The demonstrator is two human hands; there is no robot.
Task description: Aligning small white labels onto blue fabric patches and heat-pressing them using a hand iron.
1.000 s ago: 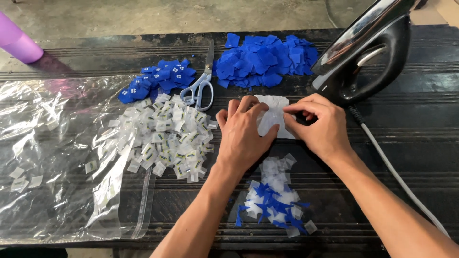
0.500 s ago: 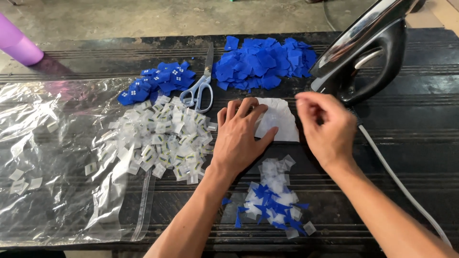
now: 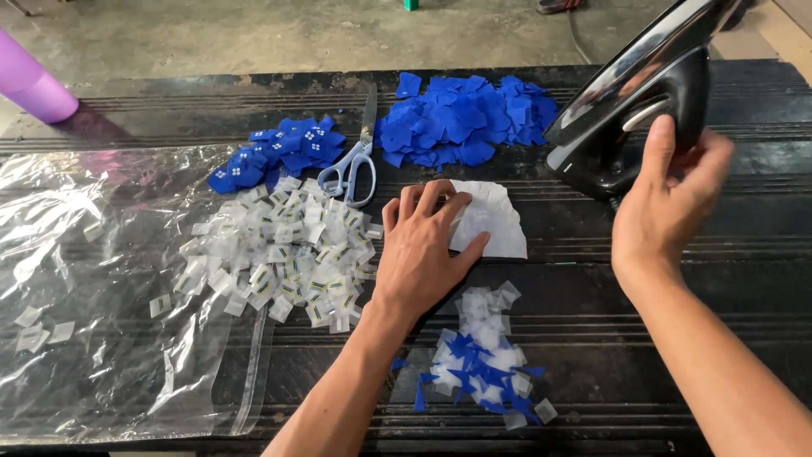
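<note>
My left hand (image 3: 425, 245) lies flat with fingers spread on a white piece of cloth (image 3: 495, 224) on the dark ribbed table (image 3: 660, 338). My right hand (image 3: 668, 207) is raised at the right, fingers apart and curled, close to the handle of a black iron (image 3: 639, 101) standing upright on its heel. It holds nothing. A heap of small clear packets with labels (image 3: 279, 254) lies left of my left hand. Below it sits a small pile of blue and white scraps (image 3: 486, 360).
Scissors with pale blue handles (image 3: 355, 165) lie between a small pile of blue patches (image 3: 279, 152) and a bigger pile of blue cloth pieces (image 3: 465, 118). A clear plastic bag (image 3: 101, 296) covers the left side. A purple cup (image 3: 34, 85) stands far left. The iron's cord (image 3: 584, 34) runs back.
My right hand has lifted off the white cloth and moved up and right toward the iron's handle. My left hand has stayed pressed on the cloth.
</note>
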